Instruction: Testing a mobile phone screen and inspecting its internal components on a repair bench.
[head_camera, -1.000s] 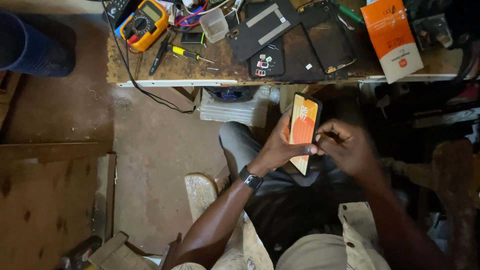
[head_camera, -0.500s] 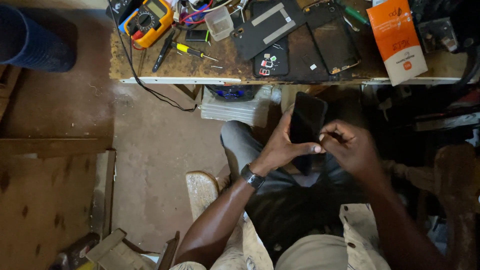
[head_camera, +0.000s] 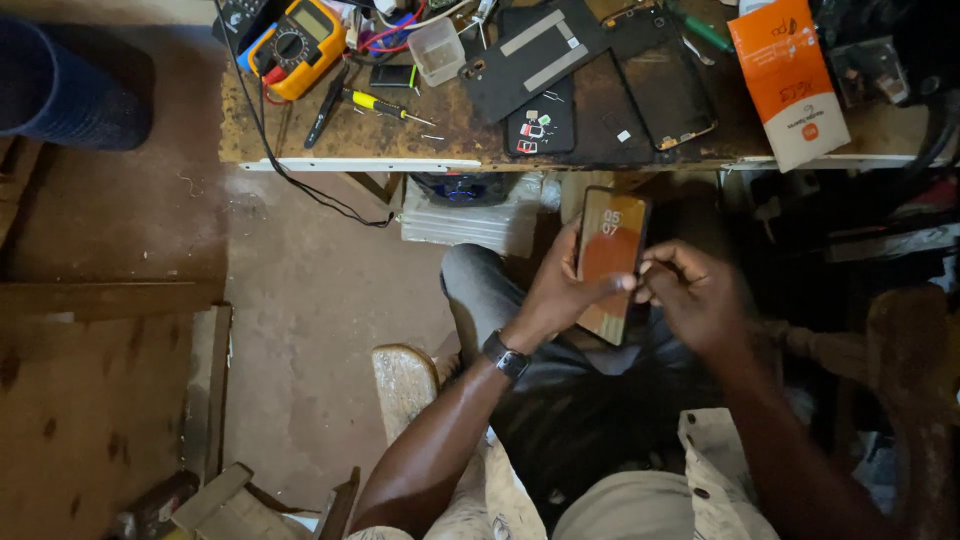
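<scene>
**Operator A:** Head view, hands first. State the grip.

**Operator B:** The left hand (head_camera: 560, 290) is clamped around a slim rectangular smartphone with a lit orange screen (head_camera: 610, 262). It grips the left edge and back, and the thumb lies across the screen. A black wristwatch (head_camera: 506, 356) sits on that wrist. The right hand (head_camera: 692, 297) is closed at the phone's right edge, fingertips pinched together against it. Whether they pinch a small tool cannot be told.

**Operator A:** Location of the phone?

**Operator B:** Held upright above the person's lap, just in front of the near edge of the worn wooden desk (head_camera: 450, 135) and below its level. It does not touch the desk.

**Operator A:** Items on the desk?

**Operator B:** From the left: a yellow multimeter with a black dial (head_camera: 297, 44), a yellow-handled screwdriver (head_camera: 385, 106), a small clear plastic cup (head_camera: 438, 50), a black phone back cover (head_camera: 542, 122), a dark flat phone panel (head_camera: 665, 90), and an orange and white carton (head_camera: 788, 78).

**Operator A:** Floor level?

**Operator B:** A blue plastic bucket (head_camera: 70, 85) stands at the upper left, well apart from the hands. Wooden planks (head_camera: 90, 380) lie at the lower left.
</scene>
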